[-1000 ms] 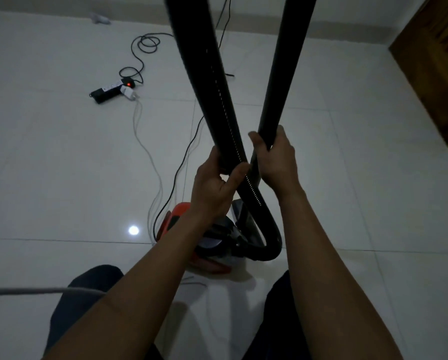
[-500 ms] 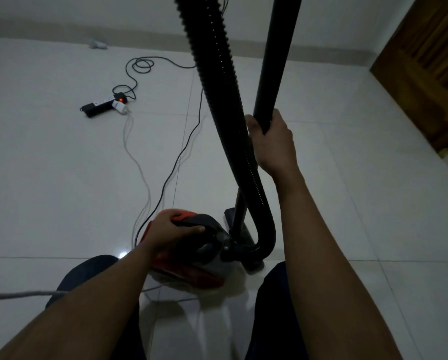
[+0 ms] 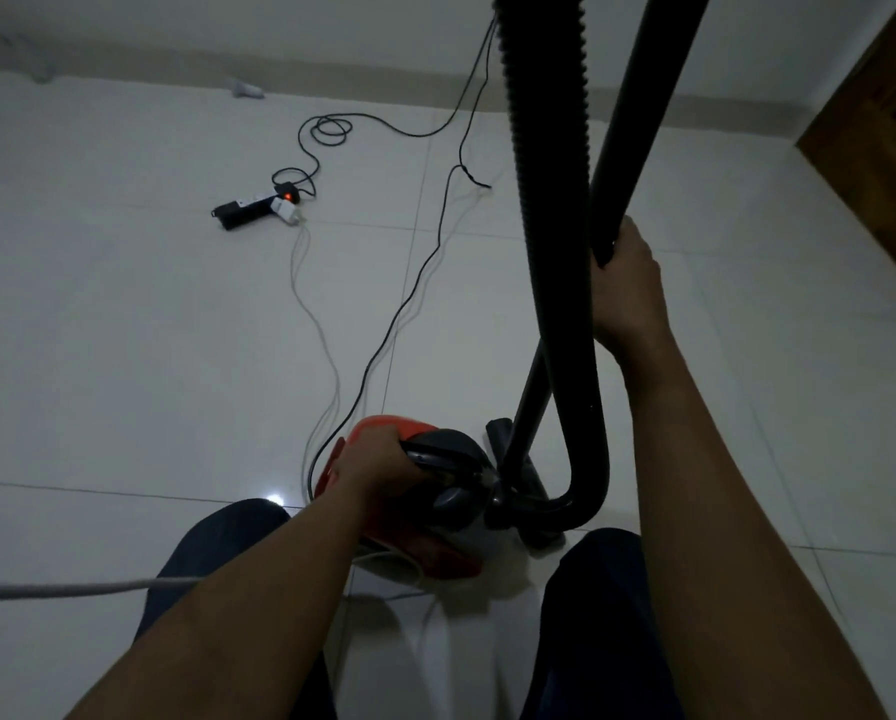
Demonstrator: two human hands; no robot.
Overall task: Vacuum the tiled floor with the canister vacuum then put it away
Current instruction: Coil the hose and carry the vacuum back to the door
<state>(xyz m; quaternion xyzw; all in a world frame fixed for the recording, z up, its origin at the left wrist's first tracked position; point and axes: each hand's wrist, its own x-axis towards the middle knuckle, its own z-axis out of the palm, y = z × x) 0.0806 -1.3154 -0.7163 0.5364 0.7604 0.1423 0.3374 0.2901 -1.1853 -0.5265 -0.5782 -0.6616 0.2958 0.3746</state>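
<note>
Both of my hands are on the machine. My left hand (image 3: pixel 378 459) reaches down and forward, its fingers curled round the dark grey handle (image 3: pixel 438 452) on top of the canister vacuum (image 3: pixel 446 561). The vacuum's orange-red body sits low between my knees (image 3: pixel 217 553); I cannot tell whether it rests on the tiled floor (image 3: pixel 124 330) or hangs just above it. My right hand (image 3: pixel 628 288) is higher up and wrapped tight round the smooth black wand (image 3: pixel 638 122), which leans up and to the right, out of the top of the view. Below my grip the wand runs down behind the ribbed hose (image 3: pixel 550 174) to the floor head (image 3: pixel 499 427), which lies on the tile just beside the front of the canister. The hose drops from the top edge and crosses in front of the wand. It bends in a tight U near my right knee and plugs into the canister's front. A black cord (image 3: pixel 383 345) trails from the back of the vacuum across the tiles toward the far wall. A white cable (image 3: pixel 300 283) lies beside it and leads to a power strip (image 3: pixel 248 207) showing a small red light. A grey cord (image 3: pixel 72 588) crosses the lower left in front of my left knee. A wooden door (image 3: pixel 882 122) stands at the right edge.
</note>
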